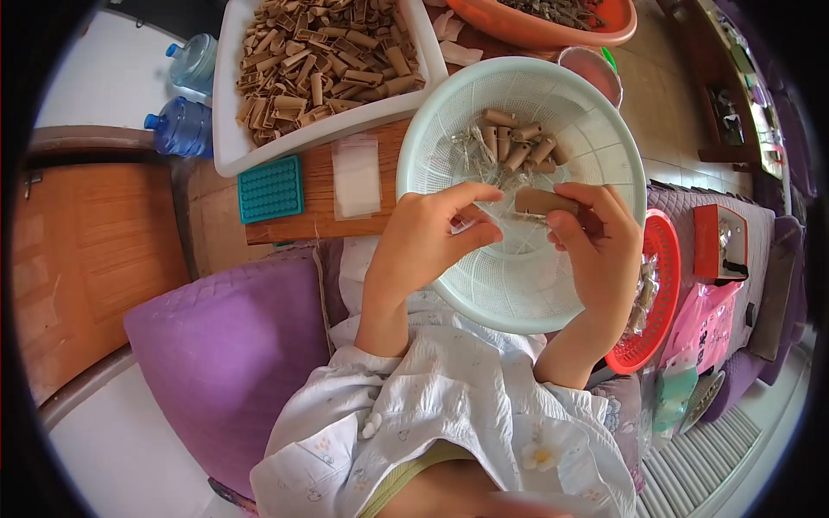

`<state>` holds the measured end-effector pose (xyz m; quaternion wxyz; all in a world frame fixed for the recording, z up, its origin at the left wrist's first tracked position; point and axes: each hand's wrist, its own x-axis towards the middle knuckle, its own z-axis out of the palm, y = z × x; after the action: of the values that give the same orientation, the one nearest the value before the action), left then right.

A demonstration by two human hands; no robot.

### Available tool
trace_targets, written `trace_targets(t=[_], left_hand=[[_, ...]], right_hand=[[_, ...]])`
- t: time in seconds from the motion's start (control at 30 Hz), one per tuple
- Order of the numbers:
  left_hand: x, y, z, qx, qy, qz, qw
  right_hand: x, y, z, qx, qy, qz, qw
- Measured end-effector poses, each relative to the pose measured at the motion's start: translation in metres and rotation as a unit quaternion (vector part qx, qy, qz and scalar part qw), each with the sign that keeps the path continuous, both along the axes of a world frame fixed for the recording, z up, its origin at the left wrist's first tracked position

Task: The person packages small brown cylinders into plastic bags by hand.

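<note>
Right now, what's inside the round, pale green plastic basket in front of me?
The basket holds short brown tubular pieces and clear crinkled plastic; your right hand holds another brown piece above. Whatever lies beneath the pile or that hand is covered.

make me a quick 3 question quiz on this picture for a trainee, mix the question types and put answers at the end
1. Which of the person's hands holds the brown tube?
2. True or false: the red basket is to the right of the pale green basket.
3. What colour is the small tray near the white bin? a) yellow b) teal c) pink

Key: 1. The right hand. 2. True. 3. b.
</note>
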<state>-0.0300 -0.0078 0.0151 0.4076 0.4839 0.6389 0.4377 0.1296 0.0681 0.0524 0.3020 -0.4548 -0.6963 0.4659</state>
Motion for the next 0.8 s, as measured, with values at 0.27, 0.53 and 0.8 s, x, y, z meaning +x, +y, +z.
trace_targets(t=[0.27, 0.53, 0.8], left_hand=[[0.003, 0.002, 0.005, -0.013, -0.01, -0.005, 1.0], [0.009, 0.005, 0.001, 0.061, -0.018, 0.004, 0.998], [0.016, 0.007, 0.005, 0.083, 0.02, -0.03, 0.996]], right_hand=[[-0.001, 0.001, 0.001, -0.047, 0.039, 0.006, 0.998], [-0.005, 0.007, 0.01, -0.139, -0.022, 0.052, 0.989], [-0.007, 0.012, 0.003, -0.011, -0.16, 0.139, 0.977]])
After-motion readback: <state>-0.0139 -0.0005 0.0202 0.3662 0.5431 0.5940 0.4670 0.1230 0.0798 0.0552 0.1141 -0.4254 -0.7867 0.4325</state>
